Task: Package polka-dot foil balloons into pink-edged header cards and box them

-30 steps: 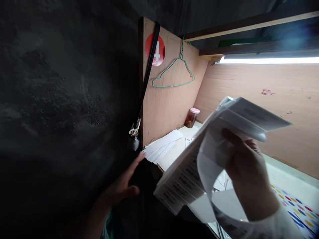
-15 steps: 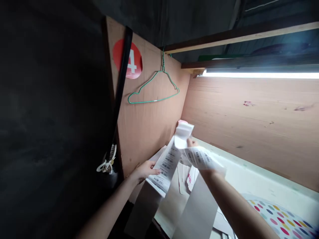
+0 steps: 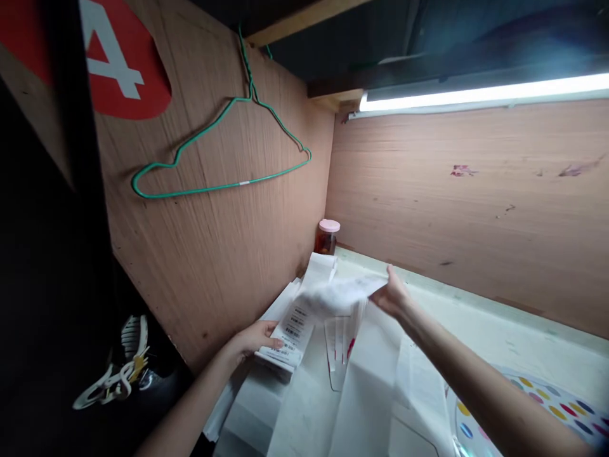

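Note:
My left hand (image 3: 259, 336) grips the near end of a folded stack of barcode labels (image 3: 292, 327), thumb on top, by the left panel. Rows of black barcodes show on its upper sheet. A strip of label paper (image 3: 349, 291), blurred by motion, arches from the stack toward my right hand (image 3: 392, 297). That hand is closed on the strip's right end, above the tabletop. Long white paper strips (image 3: 368, 374) hang or lie below the hands, and several white cards with red marks (image 3: 340, 343) lie between them.
A jar with a pink lid (image 3: 327, 236) stands in the back corner. On the left panel hangs a green wire hanger (image 3: 209, 189). White clips (image 3: 126, 374) dangle at lower left. A polka-dot item (image 3: 537, 400) lies under my right forearm. A lit tube (image 3: 476, 94) runs above.
The view has moved closer to the panel and hanger. My right hand has swung out to the right, drawing the label strip off the stack. My left hand still grips the stack.

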Demonstrator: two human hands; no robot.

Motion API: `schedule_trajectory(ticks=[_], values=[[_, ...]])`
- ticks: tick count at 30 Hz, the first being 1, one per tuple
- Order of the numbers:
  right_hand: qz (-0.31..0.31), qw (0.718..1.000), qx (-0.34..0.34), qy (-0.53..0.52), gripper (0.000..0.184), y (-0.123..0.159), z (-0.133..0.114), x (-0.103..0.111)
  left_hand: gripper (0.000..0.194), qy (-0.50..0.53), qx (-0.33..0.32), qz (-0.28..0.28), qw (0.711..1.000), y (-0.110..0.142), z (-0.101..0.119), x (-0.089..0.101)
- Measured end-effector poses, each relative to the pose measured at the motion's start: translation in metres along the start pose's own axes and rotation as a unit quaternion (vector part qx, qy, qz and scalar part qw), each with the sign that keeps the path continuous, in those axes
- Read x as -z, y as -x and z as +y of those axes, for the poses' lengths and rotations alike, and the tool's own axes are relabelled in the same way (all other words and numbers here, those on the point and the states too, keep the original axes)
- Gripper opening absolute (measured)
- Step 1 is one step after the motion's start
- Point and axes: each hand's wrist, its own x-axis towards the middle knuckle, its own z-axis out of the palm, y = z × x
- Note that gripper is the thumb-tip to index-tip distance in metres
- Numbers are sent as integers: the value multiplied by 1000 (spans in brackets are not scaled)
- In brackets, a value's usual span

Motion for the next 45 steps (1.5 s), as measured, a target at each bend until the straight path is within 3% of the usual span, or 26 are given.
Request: schedule_trajectory(ticks=[2, 5, 7, 10, 13, 17, 22, 25, 27, 29, 32, 35, 38, 40, 43, 45], values=[[18, 999, -34, 23, 71, -12, -4, 1, 76, 1, 4, -6, 1000, 1, 0, 0], [-23, 992, -76, 99, 62, -4, 18, -10, 78, 0, 4, -12, 1000, 3, 0, -1], [-102, 969, -12, 225, 57, 3, 36, -23, 78, -2, 2, -19, 1000, 4, 2, -2], [-171, 875, 165, 423, 40, -8, 48, -39, 78, -6, 0, -36, 999, 7, 7, -4], [-145, 812, 240, 511, 34, -41, 49, -49, 76, -15, -3, -41, 999, 10, 11, -9], [-77, 744, 264, 609, 40, -66, 60, -65, 72, -43, 2, -30, 999, 4, 10, -24], [-33, 683, 301, 664, 41, -63, 79, -73, 59, -106, 36, -18, 994, -11, 14, -40], [-53, 662, 273, 696, 40, -68, 88, -62, 68, -154, 28, 44, 987, -2, 26, -53], [-57, 657, 245, 711, 41, -72, 94, -56, 67, -246, -41, 131, 959, 14, 32, -66], [-52, 658, 224, 717, 44, -74, 99, -58, 55, -377, -139, 191, 896, 33, 27, -82], [-53, 668, 203, 714, 43, -65, 90, -72, 53, -537, -185, 172, 805, 52, -2, -103], [-87, 682, 216, 693, 32, -39, 52, -76, 66, -631, -180, 168, 736, 54, -42, -111], [-93, 701, 272, 653, 29, 2, 3, -38, 60, -664, -257, 219, 668, 51, -69, -109], [-10, 721, 305, 622, 34, 29, -18, 9, 51, -662, -297, 249, 642, 52, -75, -108], [192, 710, 233, 636, 51, 56, -12, 81, 41, -649, -309, 283, 635, 56, -75, -110], [201, 756, 133, 608, 61, 66, 11, 110, 38, -637, -308, 297, 641, 59, -74, -113]])
